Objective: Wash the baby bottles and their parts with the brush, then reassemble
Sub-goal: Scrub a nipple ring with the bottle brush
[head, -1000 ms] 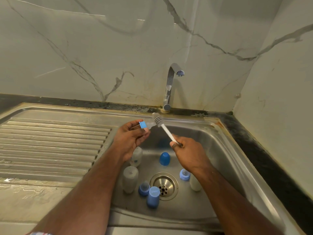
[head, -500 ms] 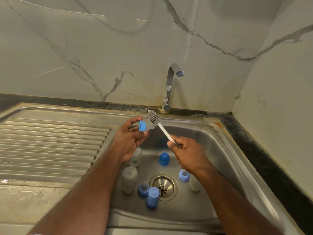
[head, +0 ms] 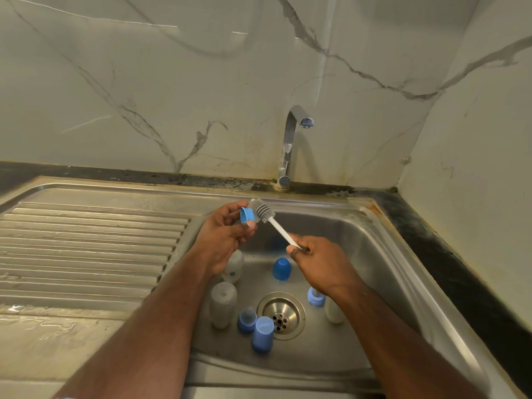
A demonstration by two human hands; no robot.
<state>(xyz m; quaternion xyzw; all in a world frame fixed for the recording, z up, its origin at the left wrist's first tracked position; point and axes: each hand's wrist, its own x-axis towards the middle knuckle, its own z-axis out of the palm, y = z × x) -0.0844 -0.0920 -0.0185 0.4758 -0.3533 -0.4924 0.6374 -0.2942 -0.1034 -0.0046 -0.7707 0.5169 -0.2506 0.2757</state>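
Head view, over the sink. Left hand [head: 223, 240] was raised above the stainless steel sink basin [head: 374, 249], thumb and fingers curled narrow and pinching a small blue plastic bottle collar [head: 246, 216] at its rim, open end turned left. Right hand [head: 316, 260] was closed tight round the lower end of the white plastic handle of a grey-bristled bottle brush [head: 266, 216]; the handle ran up and left from the fist. The grey bristle head sat just beside the collar on its right, touching or nearly so; contact could not be told for certain.

Against half a second earlier: the brush head sat closer in to the collar, and the collar's open end now faced more to the left. Both hands held much the same place above the basin.

In the basin below: two cloudy white plastic bottles [head: 223, 305] lay at the left, one partly hidden behind the left wrist. A third white bottle [head: 334, 312] lay right of the round metal drain [head: 281, 315], half hidden under the right forearm. A blue domed cap [head: 281, 269] stood behind the drain. A second blue cap [head: 262, 334] and a blue collar with clear teat [head: 247, 319] stood at the drain's front left. Another blue collar [head: 315, 296] showed beside the right wrist. A chrome tap [head: 288, 145] stood behind the basin; no water showed at its spout.
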